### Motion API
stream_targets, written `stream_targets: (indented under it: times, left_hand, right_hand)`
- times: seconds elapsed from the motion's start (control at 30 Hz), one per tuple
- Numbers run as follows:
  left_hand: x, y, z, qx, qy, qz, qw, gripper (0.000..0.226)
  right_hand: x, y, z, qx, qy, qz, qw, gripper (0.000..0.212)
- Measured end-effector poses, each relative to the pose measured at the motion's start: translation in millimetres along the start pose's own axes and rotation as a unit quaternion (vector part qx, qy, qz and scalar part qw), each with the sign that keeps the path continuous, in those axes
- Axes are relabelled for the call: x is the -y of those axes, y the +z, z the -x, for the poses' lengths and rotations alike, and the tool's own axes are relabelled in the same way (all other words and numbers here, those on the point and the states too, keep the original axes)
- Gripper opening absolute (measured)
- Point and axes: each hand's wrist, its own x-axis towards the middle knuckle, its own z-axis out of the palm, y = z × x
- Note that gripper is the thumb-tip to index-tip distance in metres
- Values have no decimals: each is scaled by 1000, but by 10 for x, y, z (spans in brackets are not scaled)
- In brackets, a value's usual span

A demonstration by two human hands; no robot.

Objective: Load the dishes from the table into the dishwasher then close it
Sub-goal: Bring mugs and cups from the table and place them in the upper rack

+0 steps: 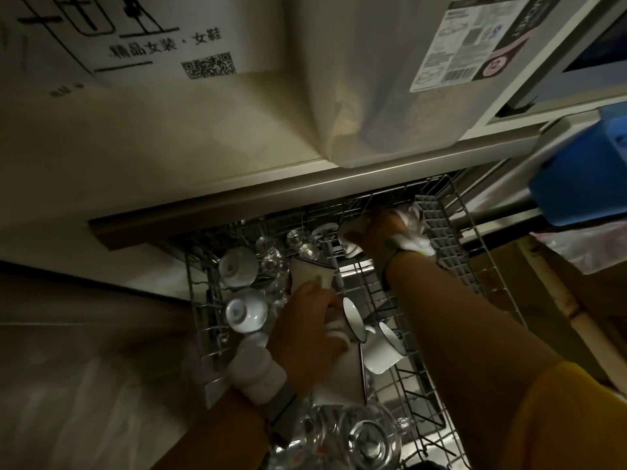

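The wire rack (451,266) stood pulled out below the counter edge (237,212). Two small bowls (237,266) lay upturned at its left side, one behind the other, with glasses (271,259) just right of them. Two mugs (383,347) lay tilted near the middle. A large glass (366,439) sat nearest the camera, before the mugs

Dim, murky view; brighter toward top, deep shadow lower left, wide-angle bending, soft blur at edges.
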Motion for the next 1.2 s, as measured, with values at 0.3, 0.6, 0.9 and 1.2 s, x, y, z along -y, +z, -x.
stream_targets:
  times: [0.3, 0.6, 0.9, 1.2]
  left_hand:
    - [86, -83, 55, -1, -9, 16, 1000, 37]
    - [-89, -35, 10, 36, 16, 113, 993, 30]
    - [-238, 234, 11, -4, 14, 27, 1000, 39]
    - [-229, 335, 74, -29, 6, 61, 998, 38]
  right_hand:
    - [23, 209, 211, -78, -23, -45, 996, 62]
    - [-479, 370, 1103, -129, 1, -422, 897, 10]
    - [-663, 700, 1420, 179, -55, -708, 681, 58]
    - [-882, 805, 1607, 237, -87, -789, 561, 76]
